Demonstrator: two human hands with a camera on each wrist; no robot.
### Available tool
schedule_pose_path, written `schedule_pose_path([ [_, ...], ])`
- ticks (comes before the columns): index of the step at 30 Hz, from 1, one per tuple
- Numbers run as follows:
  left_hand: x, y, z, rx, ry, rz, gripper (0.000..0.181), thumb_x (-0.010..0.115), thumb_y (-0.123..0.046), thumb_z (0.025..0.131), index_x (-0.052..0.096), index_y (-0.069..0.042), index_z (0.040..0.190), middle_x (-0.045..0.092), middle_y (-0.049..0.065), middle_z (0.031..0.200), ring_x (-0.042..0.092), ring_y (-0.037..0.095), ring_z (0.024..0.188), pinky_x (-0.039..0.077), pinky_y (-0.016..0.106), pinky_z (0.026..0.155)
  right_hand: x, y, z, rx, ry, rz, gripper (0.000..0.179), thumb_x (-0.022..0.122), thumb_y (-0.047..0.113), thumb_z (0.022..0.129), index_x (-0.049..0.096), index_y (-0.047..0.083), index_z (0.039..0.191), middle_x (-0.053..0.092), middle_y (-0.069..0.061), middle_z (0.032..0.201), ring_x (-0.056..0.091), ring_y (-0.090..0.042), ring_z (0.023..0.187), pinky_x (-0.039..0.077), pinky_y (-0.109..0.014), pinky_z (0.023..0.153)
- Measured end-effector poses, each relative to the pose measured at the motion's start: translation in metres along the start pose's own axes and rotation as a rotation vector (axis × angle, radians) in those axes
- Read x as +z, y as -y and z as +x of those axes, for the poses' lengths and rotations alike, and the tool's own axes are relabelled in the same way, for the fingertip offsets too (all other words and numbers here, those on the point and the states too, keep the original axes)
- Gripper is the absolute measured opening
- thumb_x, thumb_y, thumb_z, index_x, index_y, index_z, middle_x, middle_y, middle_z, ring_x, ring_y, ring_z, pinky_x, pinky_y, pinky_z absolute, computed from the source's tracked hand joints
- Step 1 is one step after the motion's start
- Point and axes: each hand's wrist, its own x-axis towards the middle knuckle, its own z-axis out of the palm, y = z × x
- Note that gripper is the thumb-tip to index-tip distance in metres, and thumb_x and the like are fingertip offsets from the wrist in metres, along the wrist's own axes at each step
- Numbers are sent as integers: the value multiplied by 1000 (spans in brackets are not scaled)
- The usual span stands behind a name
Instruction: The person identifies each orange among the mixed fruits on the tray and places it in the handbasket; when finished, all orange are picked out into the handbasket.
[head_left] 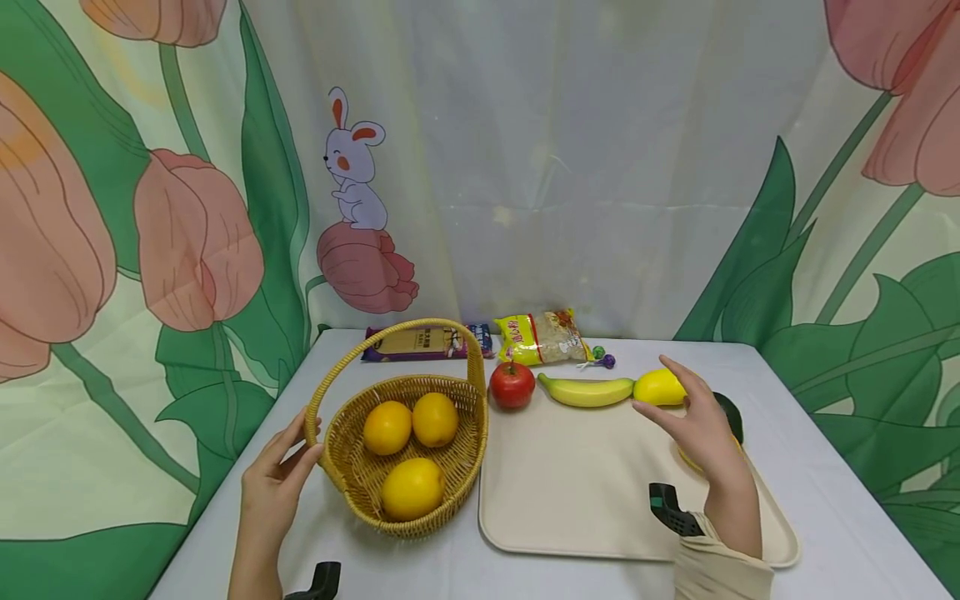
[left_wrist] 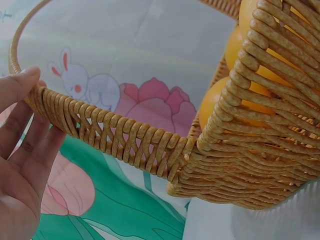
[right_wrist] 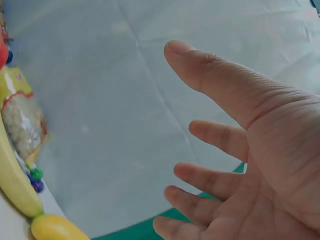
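Observation:
My left hand (head_left: 279,479) pinches the handle of a woven wicker basket (head_left: 341,437) between thumb and fingers; in the left wrist view the thumb lies over the handle (left_wrist: 115,132), with the fingers behind it. Inside the basket are two oranges (head_left: 387,427) and a yellower rounded fruit (head_left: 413,489). My right hand (head_left: 701,425) hovers above the right part of a beige tray (head_left: 577,475), its thumb and fingers spread and holding nothing. Close to its fingertips lies a yellow fruit (head_left: 658,387). A dark green fruit (head_left: 730,417) and a yellow-orange edge are partly hidden behind this hand.
A tomato (head_left: 512,385) and a banana (head_left: 588,392) lie along the tray's far edge. Behind them are a yellow snack bag (head_left: 543,337), purple and green wrapped lollipops (head_left: 606,360) and a dark purple packet (head_left: 420,343). A printed curtain (head_left: 562,167) hangs behind the table.

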Motion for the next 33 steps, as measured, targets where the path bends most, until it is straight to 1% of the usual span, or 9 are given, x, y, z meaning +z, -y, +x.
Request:
schedule_pose_path([
  [3, 0, 0, 0, -30, 1, 4, 50, 65, 3, 85, 58, -16, 131, 61, -22, 106, 59, -7, 100, 53, 7, 80, -4, -4, -3, 12, -13, 7, 88, 67, 42, 85, 17, 15, 152, 13, -27, 154, 20, -52, 137, 28, -71, 105],
  [6, 0, 0, 0, -47, 1, 4, 50, 65, 2, 85, 57, -17, 131, 61, -22, 106, 59, -7, 100, 53, 7, 80, -9, -9, -7, 26, -23, 14, 87, 66, 41, 86, 16, 16, 152, 11, -27, 155, 20, -54, 136, 28, -71, 104],
  [11, -1, -1, 0, -43, 1, 2, 50, 65, 2, 85, 57, -16, 131, 61, -23, 105, 59, -7, 100, 53, 7, 79, -15, -18, -13, 71, -40, 25, 87, 63, 43, 88, 11, 20, 153, 5, -27, 155, 20, -58, 133, 29, -72, 103],
  [17, 0, -1, 0, -44, 1, 13, 51, 65, 2, 85, 57, -17, 131, 61, -23, 105, 59, -7, 100, 52, 6, 79, -23, -30, -19, 110, -73, 60, 87, 63, 42, 88, 8, 22, 153, 0, -28, 155, 17, -58, 134, 27, -71, 104],
  [22, 0, -1, 1, -32, 4, 8, 51, 65, 4, 85, 57, -16, 131, 61, -24, 105, 59, -7, 100, 52, 6, 80, -29, -44, -23, 180, -99, 34, 89, 62, 44, 89, 5, 21, 153, -4, -28, 155, 19, -61, 131, 27, -72, 102],
  [24, 0, 0, 1, -23, 4, 5, 51, 64, 4, 84, 57, -15, 131, 61, -24, 105, 59, -7, 100, 52, 6, 80, -31, -50, -24, 198, -110, 16, 88, 60, 45, 89, 5, 20, 153, -3, -28, 155, 19, -60, 131, 28, -71, 102],
  [27, 0, 0, 1, -7, 5, -4, 51, 64, 6, 84, 57, -13, 131, 61, -23, 106, 59, -6, 100, 53, 6, 80, -33, -57, -27, 215, -122, 4, 88, 59, 44, 90, 4, 18, 153, -1, -27, 156, 19, -59, 132, 28, -70, 103],
  [33, 0, 1, 1, 22, -1, -19, 51, 64, 8, 83, 57, -9, 130, 62, -23, 105, 59, -5, 100, 53, 7, 81, -36, -64, -30, 231, -131, 25, 89, 60, 44, 90, 3, 17, 153, -1, -25, 156, 14, -56, 136, 27, -70, 103],
])
